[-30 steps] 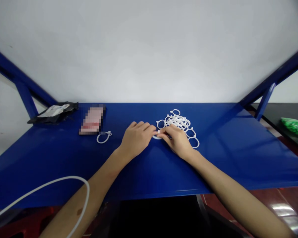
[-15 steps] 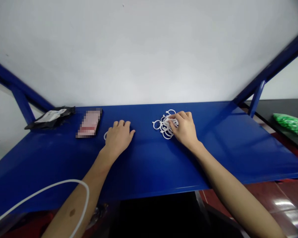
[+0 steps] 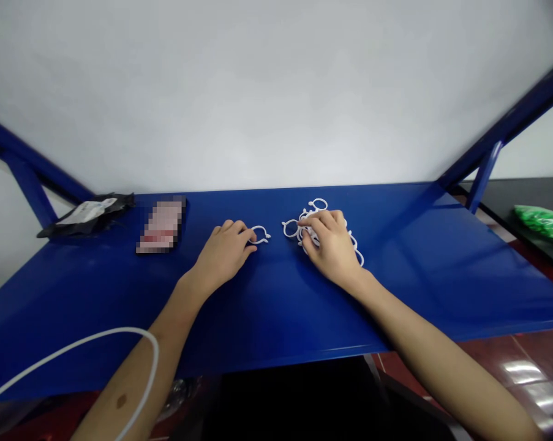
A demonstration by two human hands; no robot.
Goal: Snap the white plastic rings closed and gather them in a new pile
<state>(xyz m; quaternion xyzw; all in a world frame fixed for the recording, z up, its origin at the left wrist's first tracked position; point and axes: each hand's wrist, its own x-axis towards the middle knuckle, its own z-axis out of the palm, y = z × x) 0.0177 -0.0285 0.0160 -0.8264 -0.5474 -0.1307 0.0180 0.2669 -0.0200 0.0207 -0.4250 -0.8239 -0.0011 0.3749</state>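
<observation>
In the head view, my left hand [image 3: 225, 251] is closed on a white plastic ring [image 3: 261, 241], pinching its left side between thumb and fingers. The ring has a gap at its right, with a small knob at each end. My right hand [image 3: 334, 248] lies over a pile of similar white rings [image 3: 291, 229], thumb and fingers bent but apart, touching the rings. The palm hides much of the pile. Some rings show beyond the fingers and along the hand's right side.
Both hands are over a blue metal table [image 3: 276, 306] against a pale wall. A pixelated pink-and-red phone-like item [image 3: 162, 223] and a black packet [image 3: 90, 213] lie at left. A white cable [image 3: 74, 349] crosses my left forearm. A green bag [image 3: 545, 225] sits on a dark surface at right.
My left hand has moved right, and the ring shows at its fingertips. My right hand has shifted slightly left and spread its thumb and finger; more rings show on its right side.
</observation>
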